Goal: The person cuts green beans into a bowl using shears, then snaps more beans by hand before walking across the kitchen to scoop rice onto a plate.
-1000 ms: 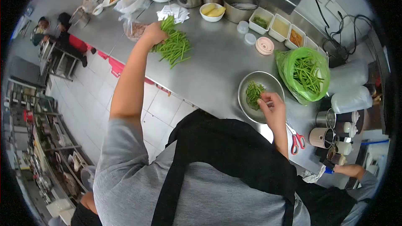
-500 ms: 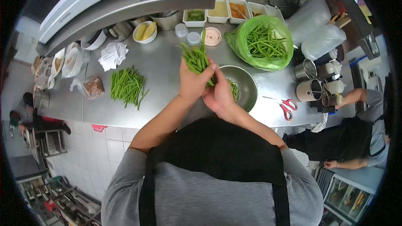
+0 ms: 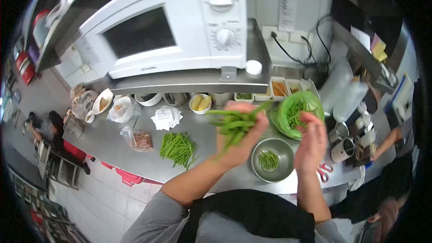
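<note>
My left hand [image 3: 240, 141] is wrapped round a bunch of green beans [image 3: 235, 125], held above the counter. Apart from it, my right hand [image 3: 311, 146] is raised with its fingers spread, in front of the green bag [image 3: 282, 116] of beans; nothing shows in it. Between and below the hands sits a steel bowl [image 3: 288, 153] with small bean pieces [image 3: 268, 160] in it. A pile of long beans [image 3: 177, 148] lies on the counter to the left. Red-handled scissors [image 3: 322, 175] are partly hidden behind my right forearm.
A white microwave [image 3: 189, 27] stands on a shelf [image 3: 193, 83] above the steel counter [image 3: 148, 159]. White bowls, papers [image 3: 166, 118] and a bag of brown food [image 3: 141, 140] are at left. Sauce containers and a co-worker's arm [image 3: 388, 144] are at right.
The view has tilted up, showing the microwave. My hands have come apart: the left keeps the beans, the right has moved off to the right and opened.
</note>
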The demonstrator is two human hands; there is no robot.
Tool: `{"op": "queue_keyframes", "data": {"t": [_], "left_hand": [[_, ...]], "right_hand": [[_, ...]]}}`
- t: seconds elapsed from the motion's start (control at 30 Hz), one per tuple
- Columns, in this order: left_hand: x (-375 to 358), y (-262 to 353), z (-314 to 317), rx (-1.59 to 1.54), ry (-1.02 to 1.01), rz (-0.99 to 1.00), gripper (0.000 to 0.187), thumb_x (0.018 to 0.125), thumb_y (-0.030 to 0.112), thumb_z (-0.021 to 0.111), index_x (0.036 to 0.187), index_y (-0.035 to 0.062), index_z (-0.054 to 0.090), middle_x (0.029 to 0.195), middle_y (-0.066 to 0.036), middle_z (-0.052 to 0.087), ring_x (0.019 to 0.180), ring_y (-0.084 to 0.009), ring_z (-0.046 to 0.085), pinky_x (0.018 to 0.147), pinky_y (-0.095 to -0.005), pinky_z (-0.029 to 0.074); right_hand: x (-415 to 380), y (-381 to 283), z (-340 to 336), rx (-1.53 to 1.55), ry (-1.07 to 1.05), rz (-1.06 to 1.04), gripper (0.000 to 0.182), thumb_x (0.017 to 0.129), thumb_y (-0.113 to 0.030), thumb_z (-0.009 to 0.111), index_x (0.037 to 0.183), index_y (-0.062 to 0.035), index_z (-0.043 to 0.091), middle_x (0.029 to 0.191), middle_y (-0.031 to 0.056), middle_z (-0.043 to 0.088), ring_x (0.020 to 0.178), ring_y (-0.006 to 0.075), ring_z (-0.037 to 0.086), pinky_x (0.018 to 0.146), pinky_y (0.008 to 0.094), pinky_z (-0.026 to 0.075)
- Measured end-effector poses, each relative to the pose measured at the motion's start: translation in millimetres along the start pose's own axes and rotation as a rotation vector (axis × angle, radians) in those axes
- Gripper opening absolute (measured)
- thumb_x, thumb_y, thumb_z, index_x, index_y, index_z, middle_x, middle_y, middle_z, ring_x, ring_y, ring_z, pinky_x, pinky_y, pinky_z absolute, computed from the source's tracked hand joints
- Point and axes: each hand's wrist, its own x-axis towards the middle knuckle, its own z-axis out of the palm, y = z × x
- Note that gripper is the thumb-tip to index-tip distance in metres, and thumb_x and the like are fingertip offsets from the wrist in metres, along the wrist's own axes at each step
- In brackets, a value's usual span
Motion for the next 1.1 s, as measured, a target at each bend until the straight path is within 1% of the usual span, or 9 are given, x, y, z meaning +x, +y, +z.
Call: {"op": "queue_keyframes", "data": {"t": [0.13,0.33,0.4,0.47,0.5,0.6,0.77,0.93,1.1], "left_hand": [[4,44,-8,-0.112,0.093,-0.049,0.026,0.079,-0.001,0.066,0.095,0.0065,0.046,0.083,-0.003,0.055,0.077,-0.0102,0.056,0.069,-0.0246,0.047],[-55,81,-44,0.083,0.256,-0.076,0.029,0.076,-0.007,0.065,0.093,0.007,0.046,0.082,-0.004,0.054,0.077,-0.011,0.055,0.066,-0.0245,0.047],[-60,122,-58,0.093,0.168,0.116,0.016,0.087,0.002,0.055,0.097,0.0067,0.043,0.084,-0.006,0.054,0.074,-0.0171,0.056,0.068,-0.0305,0.048],[-80,167,-60,0.657,0.287,0.211,0.01,0.095,0.018,0.045,0.095,0.0077,0.045,0.082,-0.005,0.051,0.074,-0.0183,0.052,0.074,-0.0367,0.046],[-89,178,-53,0.348,0.373,0.222,0.015,0.096,0.023,0.041,0.094,0.0084,0.046,0.081,-0.004,0.048,0.076,-0.0186,0.05,0.078,-0.0394,0.044],[-106,171,-34,0.246,0.513,0.13,0.018,0.097,0.026,0.039,0.094,0.0093,0.045,0.079,-0.003,0.046,0.078,-0.0176,0.049,0.081,-0.0381,0.042],[-144,101,58,-0.034,0.633,-0.44,0.016,0.093,0.021,0.048,0.095,0.0067,0.042,0.069,-0.004,0.047,0.062,-0.0169,0.049,0.063,-0.0332,0.044],[-188,97,112,-0.509,0.403,-1.04,0.014,0.084,0.01,0.062,0.089,0.0046,0.049,0.073,-0.005,0.054,0.061,-0.0135,0.054,0.057,-0.0271,0.044],[-199,125,116,-0.461,0.402,-0.884,0.015,0.082,0.01,0.064,0.088,0.0058,0.05,0.076,-0.004,0.054,0.066,-0.0149,0.055,0.063,-0.0287,0.045]], "right_hand": [[13,-76,41,0.067,-0.243,-0.452,0.017,0.088,-0.009,0.048,0.096,0.0026,0.055,0.101,0.0146,0.056,0.091,0.0183,0.054,0.079,0.0281,0.042],[29,-138,76,0.017,-0.557,-0.874,0.025,0.089,-0.016,0.046,0.105,0.0021,0.052,0.097,0.0144,0.056,0.089,0.0207,0.054,0.079,0.0338,0.043],[26,-146,69,0.037,-0.586,-0.909,0.026,0.089,-0.019,0.046,0.106,0.0004,0.052,0.097,0.0128,0.056,0.09,0.021,0.053,0.081,0.0349,0.041],[20,-153,55,0.082,-0.598,-0.926,0.028,0.089,-0.021,0.046,0.108,-0.0013,0.052,0.097,0.0112,0.056,0.092,0.0213,0.053,0.082,0.036,0.04],[16,-160,45,0.113,-0.597,-0.947,0.028,0.09,-0.022,0.046,0.109,-0.0021,0.052,0.097,0.0104,0.056,0.092,0.0214,0.053,0.083,0.0365,0.039],[6,-177,14,0.185,-0.581,-0.99,0.03,0.09,-0.026,0.045,0.111,-0.0046,0.052,0.097,0.008,0.056,0.094,0.0219,0.052,0.084,0.0382,0.037],[-4,-204,-38,0.241,-0.465,-1.007,0.033,0.091,-0.032,0.045,0.115,-0.0088,0.051,0.098,0.0039,0.056,0.097,0.0226,0.05,0.088,0.0409,0.033],[6,-227,-99,0.056,-0.755,-0.918,0.035,0.094,-0.033,0.04,0.12,-0.0123,0.05,0.102,0.0031,0.056,0.098,0.0213,0.051,0.085,0.0394,0.037],[-14,-215,-161,0.068,-0.394,-0.847,0.039,0.092,-0.034,0.04,0.116,-0.0048,0.051,0.104,0.0116,0.055,0.098,0.024,0.052,0.086,0.0391,0.04]]}}
